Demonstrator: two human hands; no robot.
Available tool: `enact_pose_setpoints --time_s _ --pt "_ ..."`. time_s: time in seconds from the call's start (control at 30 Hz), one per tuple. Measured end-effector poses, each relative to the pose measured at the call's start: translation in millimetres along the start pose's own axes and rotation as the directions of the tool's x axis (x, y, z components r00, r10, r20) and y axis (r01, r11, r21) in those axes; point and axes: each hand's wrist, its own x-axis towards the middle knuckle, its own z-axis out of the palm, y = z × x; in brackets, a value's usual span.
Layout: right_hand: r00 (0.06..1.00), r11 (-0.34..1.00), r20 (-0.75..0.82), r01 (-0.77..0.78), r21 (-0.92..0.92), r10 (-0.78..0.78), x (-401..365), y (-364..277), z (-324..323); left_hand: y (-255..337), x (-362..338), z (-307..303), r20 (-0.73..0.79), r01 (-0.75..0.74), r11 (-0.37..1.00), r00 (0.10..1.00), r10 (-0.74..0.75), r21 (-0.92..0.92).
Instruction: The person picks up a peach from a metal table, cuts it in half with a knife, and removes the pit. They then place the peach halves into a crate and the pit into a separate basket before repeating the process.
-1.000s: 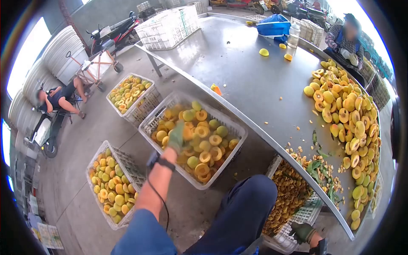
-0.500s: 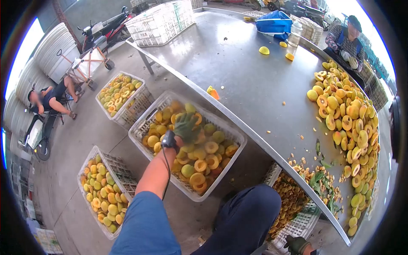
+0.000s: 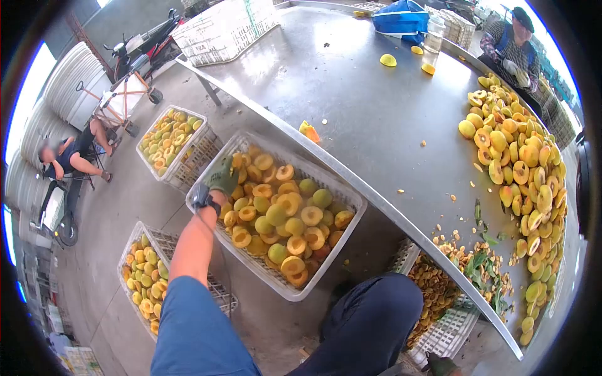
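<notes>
My left hand (image 3: 222,176), in a green glove, is at the left end of a white plastic crate (image 3: 326,274). Its fingers look extended, partly hidden, against the halved yellow stone fruit (image 3: 276,214), which resemble apricots or peaches. A dark device is strapped to that wrist, with a cable trailing from it. At the bottom edge my right hand (image 3: 443,365), in a dark glove, is mostly cut off, and its fingers are too little visible to read. Near it, under the metal table, stands a crate (image 3: 446,329) of brown fruit pits (image 3: 433,289).
Two more fruit crates (image 3: 191,163) (image 3: 219,294) stand to the left. Fruit halves (image 3: 517,166) heap along the right side of the metal table (image 3: 351,106), with pits and leaves (image 3: 481,266) nearby. A co-worker (image 3: 511,53) is across the table; another person (image 3: 78,153) sits far left.
My left hand has moved left across the fruit, from the crate's middle to its left end, uncovering fruit halves there. My right hand has dropped lower, further out of view.
</notes>
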Motion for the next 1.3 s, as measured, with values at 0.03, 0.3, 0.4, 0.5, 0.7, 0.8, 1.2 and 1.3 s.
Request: enact_pose_setpoints --time_s 0.03,0.3,0.4,0.5,0.7,0.8,1.2,1.3 --pt "0.999 0.998 -0.011 0.053 -0.024 -0.053 0 7 2 0 -11 3 -0.018 0.019 0.999 1.000 -0.019 -0.033" --pt "0.977 0.961 0.092 -0.208 0.179 0.195 -11 -32 -11 -19 -78 -10 -0.127 0.077 0.996 0.989 -0.071 0.044" --pt "0.992 0.993 -0.047 0.119 0.009 -0.118 -3 2 12 11 -81 -16 -0.171 -0.141 0.990 0.975 0.139 -0.002" --pt "0.986 0.969 0.075 0.162 -0.188 -0.150 14 10 10 87 -99 -43 -0.097 -0.431 0.844 0.901 0.423 -0.319" --pt "0.996 0.996 -0.007 0.094 0.004 -0.094 -1 -7 -8 109 -116 -25 0.062 -0.643 0.740 0.745 0.664 -0.200" --pt "0.997 0.996 -0.029 0.071 -0.047 -0.072 -7 -9 -4 61 -118 -41 0.248 -0.583 0.801 0.763 0.597 -0.136" --pt "0.979 0.924 -0.010 -0.190 0.332 0.204 -13 -18 5 -33 -79 -51 0.089 -0.026 0.936 0.996 -0.006 0.351" --pt "0.954 0.880 0.058 -0.294 0.374 0.294 3 2 15 -8 -82 -48 0.058 -0.043 0.961 0.998 0.028 0.274"
